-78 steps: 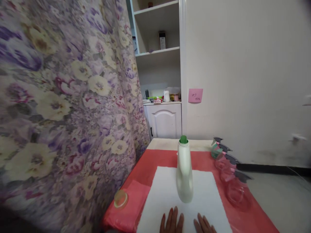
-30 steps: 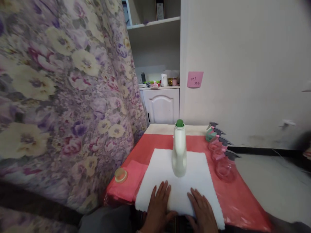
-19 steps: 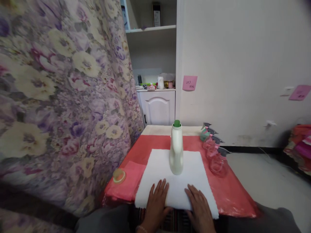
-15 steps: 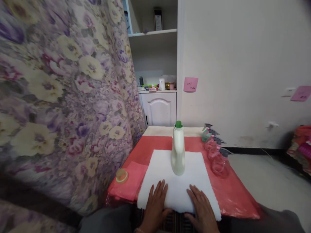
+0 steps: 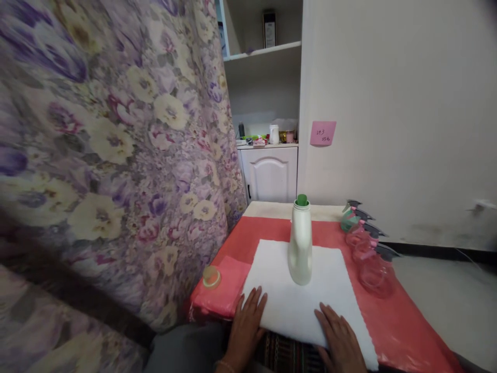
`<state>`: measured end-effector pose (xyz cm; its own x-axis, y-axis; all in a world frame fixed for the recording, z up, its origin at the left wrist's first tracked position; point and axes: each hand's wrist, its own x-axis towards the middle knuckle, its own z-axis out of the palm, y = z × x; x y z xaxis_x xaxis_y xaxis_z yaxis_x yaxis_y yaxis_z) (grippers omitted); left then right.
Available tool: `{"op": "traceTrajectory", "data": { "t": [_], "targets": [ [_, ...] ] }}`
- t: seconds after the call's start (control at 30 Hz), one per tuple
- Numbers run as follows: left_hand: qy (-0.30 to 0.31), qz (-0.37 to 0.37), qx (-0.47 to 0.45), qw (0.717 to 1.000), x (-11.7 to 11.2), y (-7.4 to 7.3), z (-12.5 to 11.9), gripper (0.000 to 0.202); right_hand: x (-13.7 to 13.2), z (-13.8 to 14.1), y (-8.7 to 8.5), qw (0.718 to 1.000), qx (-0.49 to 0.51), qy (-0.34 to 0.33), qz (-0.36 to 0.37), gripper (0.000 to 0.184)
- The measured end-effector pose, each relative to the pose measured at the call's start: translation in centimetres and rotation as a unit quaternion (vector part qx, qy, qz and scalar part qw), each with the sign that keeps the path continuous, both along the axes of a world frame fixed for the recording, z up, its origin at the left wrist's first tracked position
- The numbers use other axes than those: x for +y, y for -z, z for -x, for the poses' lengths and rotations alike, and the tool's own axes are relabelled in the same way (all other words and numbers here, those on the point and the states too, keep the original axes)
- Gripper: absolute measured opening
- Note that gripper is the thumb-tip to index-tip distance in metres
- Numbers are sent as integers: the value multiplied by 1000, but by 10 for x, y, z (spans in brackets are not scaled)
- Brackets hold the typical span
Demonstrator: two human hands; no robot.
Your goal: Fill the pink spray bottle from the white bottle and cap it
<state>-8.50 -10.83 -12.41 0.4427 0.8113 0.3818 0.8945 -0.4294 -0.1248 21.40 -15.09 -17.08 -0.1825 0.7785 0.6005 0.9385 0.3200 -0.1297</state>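
Note:
My left hand [image 5: 248,324] lies flat on the near left part of a white towel [image 5: 283,303], fingers stretched out and holding nothing. On the near right part of the same towel rests my right hand [image 5: 340,334], also open. Beyond both hands a pale green bottle [image 5: 301,248] stands upright on the towel, apart from my fingers. Its cap is off, and a green spout [image 5: 302,199] shows in its neck. A round translucent cap [image 5: 211,277] sits to the left, on a folded pink cloth [image 5: 229,282].
Several spray bottles [image 5: 376,272], pink and green, line the right side of the red-covered table [image 5: 267,228]. A floral curtain [image 5: 155,155] hangs close on the left. Behind the table are a white cabinet [image 5: 272,173] and a wall with a pink note [image 5: 323,133].
The view has turned left, so the table and its things appear farther right. My hands are slightly farther apart on the towel. The bottle and cap stay in place.

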Motion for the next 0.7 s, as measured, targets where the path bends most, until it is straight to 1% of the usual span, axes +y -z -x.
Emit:
{"op": "traceTrajectory", "data": {
  "t": [0.1, 0.23, 0.3, 0.4, 0.47, 0.57, 0.63, 0.7],
  "targets": [
    [-4, -8, 3, 1000, -2, 0, -1, 82, 3, 0, 5, 1000, -11, 9, 5, 84],
    [-2, 7, -9, 1000, -5, -1, -1, 87, 4, -5, 7, 1000, -23, -10, 12, 81],
    [3, 33, -22, 999, -6, -2, 0, 95, 2, -8, 6, 999, -23, -28, 19, 81],
    [13, 84, -43, 995, -7, -4, 7, 116, 1, -16, 3, 998, -14, -51, 29, 81],
    [17, 108, -49, 993, -7, -7, 14, 126, 1, -24, 2, 998, -3, -59, 31, 75],
    [20, 136, -45, 990, -4, -10, 26, 134, 4, -38, 7, 997, 25, -54, 40, 64],
    [21, 141, -40, 989, -1, -11, 32, 135, 7, -44, 15, 996, 46, -54, 51, 56],
    [25, 131, -35, 990, 2, -10, 37, 129, 9, -45, 24, 994, 71, -50, 59, 48]
  ]
}}
